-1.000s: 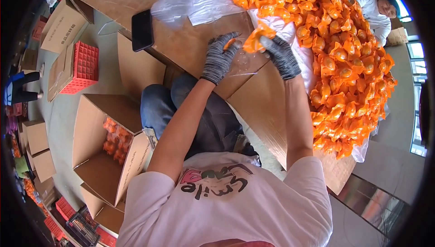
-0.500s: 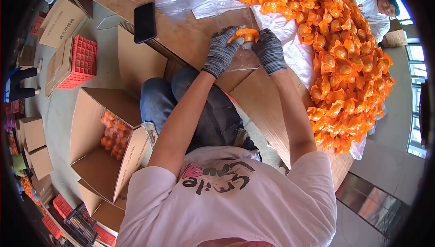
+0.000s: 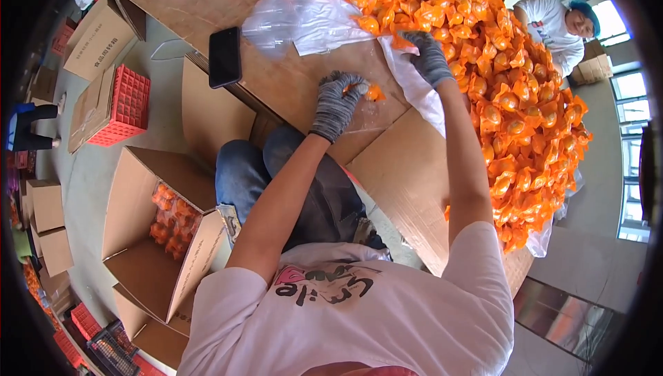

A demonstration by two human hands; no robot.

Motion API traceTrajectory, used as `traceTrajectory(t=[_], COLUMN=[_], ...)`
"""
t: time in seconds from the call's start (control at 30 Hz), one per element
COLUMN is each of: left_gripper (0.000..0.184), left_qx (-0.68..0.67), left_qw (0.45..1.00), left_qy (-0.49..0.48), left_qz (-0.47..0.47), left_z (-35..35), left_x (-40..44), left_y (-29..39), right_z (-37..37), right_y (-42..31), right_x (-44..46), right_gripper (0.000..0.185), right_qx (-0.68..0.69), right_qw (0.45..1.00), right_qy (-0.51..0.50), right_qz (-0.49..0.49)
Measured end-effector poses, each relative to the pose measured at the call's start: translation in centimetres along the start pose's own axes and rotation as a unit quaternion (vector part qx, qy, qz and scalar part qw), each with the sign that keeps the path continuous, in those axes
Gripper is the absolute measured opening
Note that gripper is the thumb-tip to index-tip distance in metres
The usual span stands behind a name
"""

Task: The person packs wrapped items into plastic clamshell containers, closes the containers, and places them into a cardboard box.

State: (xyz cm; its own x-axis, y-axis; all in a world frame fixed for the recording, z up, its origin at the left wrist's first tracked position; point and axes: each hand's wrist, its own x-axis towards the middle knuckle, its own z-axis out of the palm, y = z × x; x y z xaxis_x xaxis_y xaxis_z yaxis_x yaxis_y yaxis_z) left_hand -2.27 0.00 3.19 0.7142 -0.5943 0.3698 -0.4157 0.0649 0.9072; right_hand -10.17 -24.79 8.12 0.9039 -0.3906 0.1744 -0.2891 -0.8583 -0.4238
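Observation:
My left hand [image 3: 340, 105], in a grey knitted glove, is closed on an orange-wrapped round piece [image 3: 373, 92] just above the table. Part of the piece is hidden by the fingers. A clear plastic sheet or tray [image 3: 373, 117], hard to make out, lies under this hand. Also gloved, my right hand [image 3: 431, 58] is at the near edge of a large pile of orange-wrapped pieces [image 3: 511, 124]. Its fingers and thumb curl around an orange wrapper [image 3: 402, 41] there. White plastic sheeting [image 3: 407, 79] lies under the pile's edge.
A black phone [image 3: 225, 57] lies at the table's left edge beside clear plastic trays [image 3: 276, 20]. On the floor stand an open carton [image 3: 148, 265] with wrapped pieces inside and a red crate [image 3: 128, 105]. A co-worker [image 3: 556, 27] is beyond the pile.
My right hand has left the left hand and moved up and right to the pile's edge. My left hand has moved slightly down, still holding an orange-wrapped piece.

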Motion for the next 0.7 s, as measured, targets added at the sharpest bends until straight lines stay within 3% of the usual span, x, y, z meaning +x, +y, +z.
traceTrajectory(t=[0.03,0.13,0.2,0.27,0.3,0.37,0.4,0.47,0.57,0.6,0.67,0.7], left_gripper=[0.010,0.009,0.009,0.009,0.010,0.010,0.010,0.011,0.011,0.012,0.014,0.015], left_qx=[0.025,0.050,0.053,0.061,0.069,0.067,0.068,0.045,0.057,0.053,0.004,-0.035], left_qw=[1.000,0.999,0.998,0.997,0.997,0.997,0.997,0.997,0.997,0.998,0.999,0.998], left_qy=[0.003,0.011,0.035,0.037,0.042,0.046,0.045,0.058,0.055,0.041,0.020,0.014], left_qz=[0.002,0.006,-0.007,-0.002,0.004,0.007,0.008,0.004,-0.005,-0.006,-0.025,-0.048], left_z=[-0.1,-0.5,-0.8,-0.7,-0.6,-0.4,-0.4,-0.3,-0.5,-0.7,-0.7,-0.7], left_x=[-0.1,0.6,0.9,0.9,1.0,1.2,1.0,0.8,0.8,0.9,1.1,1.2], left_y=[0.2,0.4,0.4,-0.3,-0.8,-0.9,-1.0,-1.1,-1.4,-1.4,-1.9,-2.4], right_z=[-0.8,1.5,1.3,0.8,0.0,-2.4,-1.4,0.7,3.4,4.7,6.8,7.8], right_y=[-1.8,-0.3,0.4,0.6,-0.3,-6.0,-6.5,-9.8,-13.8,-14.1,-14.6,-15.3], right_x=[0.5,3.1,3.4,2.9,0.5,-3.9,-6.0,-8.8,-12.0,-12.7,-13.5,-13.3], right_gripper=[0.054,0.049,0.041,0.038,0.036,0.039,0.042,0.049,0.046,0.046,0.046,0.045], right_qx=[-0.266,-0.340,-0.299,-0.075,0.142,0.343,0.521,0.661,0.509,0.394,0.141,0.093], right_qw=[0.960,0.939,0.952,0.993,0.985,0.914,0.831,0.740,0.846,0.903,0.969,0.969], right_qy=[0.088,-0.019,-0.010,-0.056,-0.009,0.031,0.053,0.083,0.142,0.159,0.198,0.214], right_qz=[-0.014,0.055,0.058,0.070,0.101,0.216,0.187,0.088,0.072,0.068,-0.050,-0.077])
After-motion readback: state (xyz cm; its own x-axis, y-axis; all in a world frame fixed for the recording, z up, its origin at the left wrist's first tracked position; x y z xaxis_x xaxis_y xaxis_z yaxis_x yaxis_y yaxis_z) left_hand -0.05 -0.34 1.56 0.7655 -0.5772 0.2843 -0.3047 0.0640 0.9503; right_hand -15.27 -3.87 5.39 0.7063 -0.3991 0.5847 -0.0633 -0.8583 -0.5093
